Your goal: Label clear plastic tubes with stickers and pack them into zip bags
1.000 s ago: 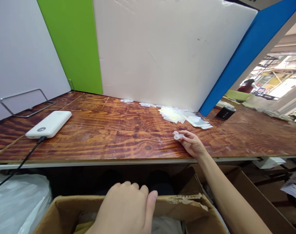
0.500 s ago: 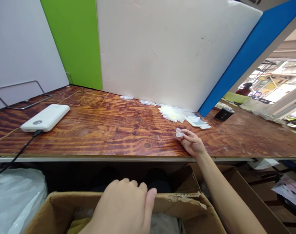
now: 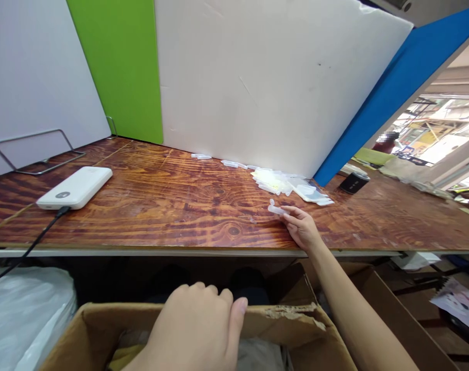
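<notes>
My right hand (image 3: 302, 226) pinches a small translucent microcentrifuge tube (image 3: 277, 209) just above the wooden tabletop. The tube's lid stands open and its mouth points left. Beyond it, against the white panel, lies a pile of similar tubes (image 3: 269, 180), some with yellowish content, beside a clear plastic bag (image 3: 310, 193). Closer to me, my left hand (image 3: 198, 324) curls over the far rim of a cardboard box (image 3: 288, 324), thumb on the near side; its fingertips are hidden behind the rim.
A white power bank (image 3: 78, 186) with a black cable rests on the table's left. White, green and blue panels stand along the back. A black device (image 3: 354, 182) sits to the right. A plastic-wrapped bundle (image 3: 29, 309) is at lower left. A person (image 3: 387, 141) appears far off.
The tube in my right hand has turned from facing me to pointing left, its open lid now in side view. My left hand stays on the box rim.
</notes>
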The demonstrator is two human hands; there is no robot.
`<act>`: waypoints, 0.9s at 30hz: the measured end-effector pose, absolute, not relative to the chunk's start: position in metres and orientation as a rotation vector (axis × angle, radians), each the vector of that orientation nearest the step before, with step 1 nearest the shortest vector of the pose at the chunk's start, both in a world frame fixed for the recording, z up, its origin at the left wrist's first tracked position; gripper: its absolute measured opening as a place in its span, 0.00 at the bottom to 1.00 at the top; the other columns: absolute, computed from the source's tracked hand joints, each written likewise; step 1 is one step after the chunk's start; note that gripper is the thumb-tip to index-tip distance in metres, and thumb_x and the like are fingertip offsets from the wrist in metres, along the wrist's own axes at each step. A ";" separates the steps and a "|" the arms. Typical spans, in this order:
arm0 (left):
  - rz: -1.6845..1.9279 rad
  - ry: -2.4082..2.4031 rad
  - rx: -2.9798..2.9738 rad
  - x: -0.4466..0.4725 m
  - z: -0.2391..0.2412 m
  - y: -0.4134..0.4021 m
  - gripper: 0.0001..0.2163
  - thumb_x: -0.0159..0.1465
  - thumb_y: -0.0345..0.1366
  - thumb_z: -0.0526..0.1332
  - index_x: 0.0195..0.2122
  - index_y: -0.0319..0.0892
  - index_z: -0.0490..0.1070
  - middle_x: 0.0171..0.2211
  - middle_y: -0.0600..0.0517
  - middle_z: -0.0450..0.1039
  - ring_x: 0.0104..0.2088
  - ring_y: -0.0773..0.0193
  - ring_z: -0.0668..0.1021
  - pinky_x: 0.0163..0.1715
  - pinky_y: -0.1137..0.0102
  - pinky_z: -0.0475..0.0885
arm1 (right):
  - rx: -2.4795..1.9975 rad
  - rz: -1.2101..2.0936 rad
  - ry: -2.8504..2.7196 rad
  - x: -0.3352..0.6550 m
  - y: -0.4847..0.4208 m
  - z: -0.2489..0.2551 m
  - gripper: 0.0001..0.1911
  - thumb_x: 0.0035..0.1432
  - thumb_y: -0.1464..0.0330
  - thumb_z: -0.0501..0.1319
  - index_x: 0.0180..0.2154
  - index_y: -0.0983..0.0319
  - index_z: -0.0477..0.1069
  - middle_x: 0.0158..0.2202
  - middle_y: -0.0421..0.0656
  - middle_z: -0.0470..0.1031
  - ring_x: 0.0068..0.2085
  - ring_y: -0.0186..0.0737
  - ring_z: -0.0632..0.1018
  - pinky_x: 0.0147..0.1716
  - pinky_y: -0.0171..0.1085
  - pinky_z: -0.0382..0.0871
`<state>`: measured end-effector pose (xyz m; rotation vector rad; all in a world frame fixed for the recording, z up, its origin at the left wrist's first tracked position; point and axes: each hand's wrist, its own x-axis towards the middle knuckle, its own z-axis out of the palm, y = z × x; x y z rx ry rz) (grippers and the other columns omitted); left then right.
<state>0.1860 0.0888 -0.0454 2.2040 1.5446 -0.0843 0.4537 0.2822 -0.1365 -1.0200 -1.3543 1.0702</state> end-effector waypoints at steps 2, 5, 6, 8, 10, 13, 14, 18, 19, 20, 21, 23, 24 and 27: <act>-0.081 1.552 2.196 0.186 -0.044 0.089 0.24 0.68 0.36 0.38 0.34 0.42 0.75 0.33 0.44 0.78 0.33 0.44 0.79 0.33 0.48 0.71 | -1.073 0.981 -1.413 0.451 0.283 -0.139 0.19 0.42 0.58 0.71 0.37 0.58 0.76 0.34 0.43 0.79 0.35 0.46 0.78 0.43 0.47 0.70; -0.060 1.564 2.196 0.186 -0.044 0.088 0.24 0.68 0.36 0.39 0.35 0.42 0.76 0.33 0.44 0.78 0.33 0.44 0.79 0.33 0.49 0.72 | -1.156 0.837 -1.535 0.445 0.282 -0.139 0.18 0.45 0.58 0.69 0.38 0.59 0.76 0.35 0.45 0.79 0.37 0.49 0.78 0.44 0.48 0.70; -0.048 1.567 2.201 0.186 -0.044 0.087 0.24 0.69 0.36 0.39 0.35 0.42 0.76 0.33 0.44 0.78 0.33 0.44 0.79 0.33 0.49 0.72 | -1.181 0.784 -1.579 0.442 0.282 -0.138 0.16 0.45 0.59 0.68 0.37 0.59 0.77 0.35 0.45 0.79 0.39 0.50 0.78 0.45 0.49 0.69; -0.018 1.573 2.216 0.186 -0.045 0.086 0.24 0.69 0.37 0.39 0.35 0.42 0.76 0.33 0.44 0.78 0.34 0.45 0.79 0.34 0.49 0.72 | -1.224 0.682 -1.657 0.438 0.282 -0.136 0.12 0.46 0.62 0.67 0.34 0.58 0.77 0.36 0.45 0.79 0.41 0.51 0.77 0.48 0.50 0.67; 0.001 1.567 2.235 0.186 -0.046 0.085 0.24 0.69 0.37 0.39 0.35 0.41 0.76 0.33 0.44 0.78 0.34 0.45 0.79 0.34 0.49 0.72 | -1.258 0.605 -1.722 0.435 0.282 -0.134 0.09 0.47 0.65 0.66 0.33 0.58 0.78 0.36 0.45 0.79 0.43 0.52 0.76 0.50 0.51 0.65; 0.006 1.573 2.243 0.187 -0.045 0.085 0.23 0.69 0.37 0.39 0.36 0.41 0.76 0.33 0.44 0.79 0.34 0.45 0.79 0.35 0.49 0.72 | -1.285 0.541 -1.790 0.434 0.282 -0.135 0.13 0.46 0.70 0.64 0.37 0.57 0.78 0.41 0.44 0.79 0.46 0.52 0.76 0.53 0.51 0.64; 0.012 1.579 2.238 0.187 -0.045 0.085 0.23 0.69 0.37 0.40 0.36 0.41 0.76 0.34 0.44 0.79 0.34 0.46 0.79 0.35 0.49 0.72 | -1.290 0.526 -1.802 0.435 0.282 -0.136 0.15 0.45 0.72 0.64 0.39 0.57 0.77 0.43 0.44 0.78 0.47 0.52 0.75 0.54 0.51 0.64; 0.036 1.595 2.206 0.186 -0.041 0.083 0.23 0.69 0.38 0.40 0.38 0.41 0.77 0.35 0.44 0.79 0.37 0.47 0.80 0.39 0.51 0.72 | -1.316 0.496 -1.802 0.442 0.284 -0.143 0.23 0.46 0.78 0.61 0.46 0.59 0.74 0.48 0.46 0.75 0.50 0.48 0.75 0.54 0.48 0.66; 0.036 1.601 2.205 0.186 -0.040 0.083 0.23 0.69 0.38 0.40 0.38 0.41 0.77 0.35 0.44 0.79 0.38 0.47 0.80 0.39 0.51 0.72 | -1.326 0.491 -1.795 0.443 0.286 -0.145 0.23 0.48 0.78 0.60 0.47 0.60 0.72 0.49 0.47 0.74 0.50 0.47 0.75 0.53 0.48 0.67; 0.036 1.608 2.206 0.185 -0.039 0.082 0.23 0.69 0.38 0.40 0.38 0.41 0.77 0.35 0.44 0.79 0.39 0.47 0.80 0.39 0.51 0.72 | -1.337 0.483 -1.787 0.444 0.287 -0.146 0.22 0.50 0.78 0.61 0.48 0.62 0.71 0.50 0.48 0.74 0.50 0.47 0.75 0.53 0.48 0.67; 0.033 1.617 2.210 0.185 -0.038 0.081 0.23 0.69 0.38 0.40 0.38 0.41 0.77 0.35 0.44 0.79 0.39 0.47 0.80 0.39 0.52 0.72 | -1.350 0.468 -1.779 0.445 0.288 -0.148 0.19 0.53 0.77 0.61 0.48 0.63 0.71 0.50 0.48 0.73 0.50 0.46 0.75 0.52 0.49 0.68; 0.017 1.635 2.220 0.183 -0.036 0.079 0.23 0.69 0.38 0.40 0.37 0.41 0.77 0.35 0.45 0.79 0.37 0.47 0.80 0.38 0.53 0.71 | -1.382 0.418 -1.761 0.446 0.290 -0.151 0.15 0.58 0.73 0.62 0.48 0.64 0.70 0.50 0.48 0.72 0.51 0.47 0.73 0.52 0.51 0.67; 0.009 1.646 2.224 0.183 -0.035 0.078 0.24 0.69 0.38 0.40 0.36 0.42 0.76 0.34 0.45 0.79 0.36 0.48 0.80 0.37 0.54 0.71 | -1.401 0.386 -1.752 0.447 0.291 -0.151 0.13 0.60 0.71 0.62 0.48 0.64 0.69 0.50 0.48 0.71 0.51 0.47 0.73 0.52 0.52 0.67; 0.004 1.658 2.248 0.181 -0.033 0.073 0.24 0.69 0.39 0.39 0.32 0.42 0.75 0.32 0.47 0.79 0.34 0.49 0.79 0.34 0.57 0.70 | -1.453 0.299 -1.739 0.446 0.294 -0.153 0.12 0.63 0.68 0.60 0.48 0.63 0.69 0.51 0.47 0.70 0.51 0.47 0.72 0.52 0.52 0.66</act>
